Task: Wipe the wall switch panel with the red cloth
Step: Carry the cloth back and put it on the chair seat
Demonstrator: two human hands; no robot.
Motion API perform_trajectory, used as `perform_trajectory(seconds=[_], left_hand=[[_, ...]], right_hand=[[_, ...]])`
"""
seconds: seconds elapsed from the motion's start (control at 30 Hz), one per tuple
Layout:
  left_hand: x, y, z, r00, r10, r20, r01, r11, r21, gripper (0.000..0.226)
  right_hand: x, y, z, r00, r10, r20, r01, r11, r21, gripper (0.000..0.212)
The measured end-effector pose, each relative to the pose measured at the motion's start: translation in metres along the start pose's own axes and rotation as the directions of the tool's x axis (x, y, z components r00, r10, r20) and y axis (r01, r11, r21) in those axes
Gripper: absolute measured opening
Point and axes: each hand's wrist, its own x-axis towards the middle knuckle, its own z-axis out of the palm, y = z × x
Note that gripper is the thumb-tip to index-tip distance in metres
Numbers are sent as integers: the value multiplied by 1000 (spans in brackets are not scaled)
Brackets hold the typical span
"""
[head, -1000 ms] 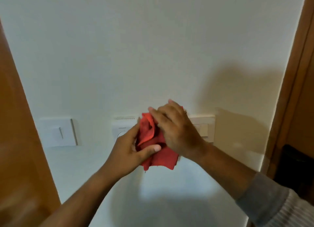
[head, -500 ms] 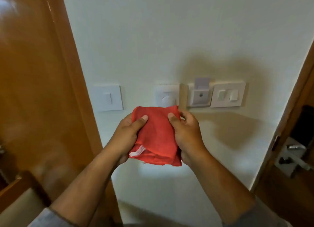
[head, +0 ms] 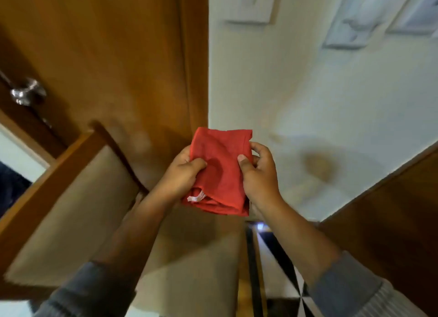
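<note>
A folded red cloth (head: 220, 169) with a small white tag at its lower left corner is held in front of me, well below the wall plates. My left hand (head: 181, 177) grips its left edge with the thumb on top. My right hand (head: 258, 177) grips its right edge the same way. White switch panels sit blurred on the cream wall at the top of the view: one single switch (head: 251, 4) on the left, a dial plate (head: 355, 20) and another plate (head: 417, 11) on the right, cut off by the frame.
A brown wooden door (head: 106, 56) with a metal handle (head: 26, 92) stands at the left, beside the wall. Another wooden door edge (head: 391, 210) is at the lower right. A beige panel (head: 83, 210) lies below left. Black-and-white floor (head: 279, 257) shows between my forearms.
The cloth came off the switch panel and both hands lowered it, folded, away from the wall. The view tilted down and left, so the panels slid to the top edge.
</note>
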Motion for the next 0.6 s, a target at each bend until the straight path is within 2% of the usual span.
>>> perform_trajectory(seconds=[0.13,0.23,0.37,0.47,0.6], left_hand=[[-8,-100,-35,967,-245,-63,245,969,-3,27],[-9,-182,-61,919,-380,-105,388,919,74,35],[-12,-272,-83,849,-515,-119,526,846,90,42],[-13,-340,-98,820,-562,-110,572,811,120,51],[-19,-391,-105,767,-637,-73,641,755,142,62]], right_hand=[[-14,97,32,991,132,30,-127,984,-126,28],[-17,177,56,961,271,50,-260,953,-157,32],[-29,267,77,915,398,74,-378,905,-196,39],[-35,337,93,875,477,78,-449,862,-238,43],[-39,394,96,841,527,123,-452,809,-377,48]])
